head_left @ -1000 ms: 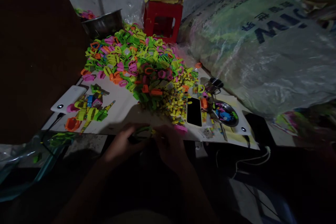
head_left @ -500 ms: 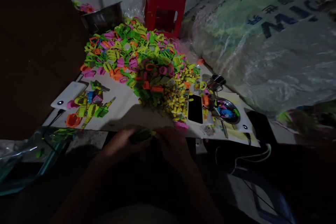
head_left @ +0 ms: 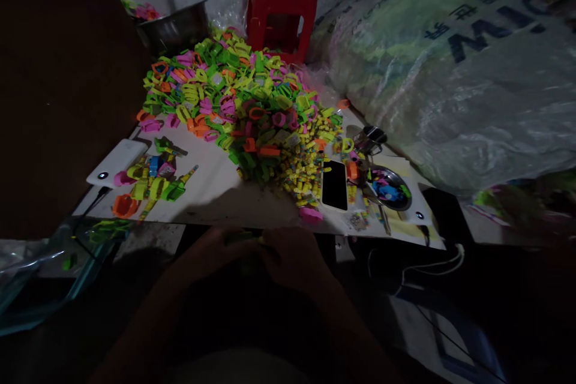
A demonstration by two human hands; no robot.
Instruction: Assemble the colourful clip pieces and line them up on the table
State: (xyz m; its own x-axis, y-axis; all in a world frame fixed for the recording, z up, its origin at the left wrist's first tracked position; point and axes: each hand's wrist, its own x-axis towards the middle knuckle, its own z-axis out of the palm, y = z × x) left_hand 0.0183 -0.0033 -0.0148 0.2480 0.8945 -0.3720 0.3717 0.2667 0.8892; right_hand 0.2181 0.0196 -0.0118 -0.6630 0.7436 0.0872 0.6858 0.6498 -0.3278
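Just off the table's front edge, in deep shadow, my left hand (head_left: 209, 255) is closed around a green plastic toy piece (head_left: 240, 236), mostly hidden by the fingers. Close beside it, my right hand (head_left: 294, 258) pinches a small yellow piece (head_left: 261, 240) at the right end of the green one. Beyond my hands rises a large heap of plastic toy pieces (head_left: 229, 84) in green, yellow, pink and orange. Small yellow patterned tubes (head_left: 306, 171) are spread along its right side. Several toy pieces with tubes attached (head_left: 155, 189) lie at the left.
White power banks lie at the left (head_left: 117, 162) and right (head_left: 416, 210). A phone (head_left: 335, 186), metal dish (head_left: 405, 183) and metal cup (head_left: 369, 139) stand right of the heap. Behind are a metal pot (head_left: 175, 27), red stool (head_left: 258, 18) and huge plastic bag (head_left: 432, 90).
Both hands have dropped slightly toward me and come a little closer together. The green piece looks flatter and is more covered by the fingers. The heap has not moved.
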